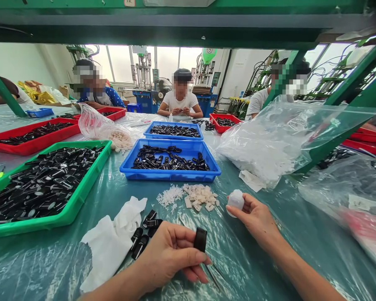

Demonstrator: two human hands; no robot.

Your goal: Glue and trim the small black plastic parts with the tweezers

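My left hand (172, 255) is closed around a small black plastic part (200, 239), pinched upright between thumb and fingers. My right hand (255, 217) holds a small white rounded bottle (235, 200) in its fingertips, a little above the table. Between my hands and the near blue tray (170, 173) lies a pile of small white blocks (201, 197) and finer white bits (169, 195). A few loose black parts (144, 236) rest next to a white cloth (113, 240) on the left.
A green tray (81, 196) of black parts sits at left, red trays (31, 146) behind it, a second blue tray (174, 136) further back. Clear plastic bags (278, 142) lie at right. Three people sit across the table. A green shelf frame (332, 138) crosses overhead.
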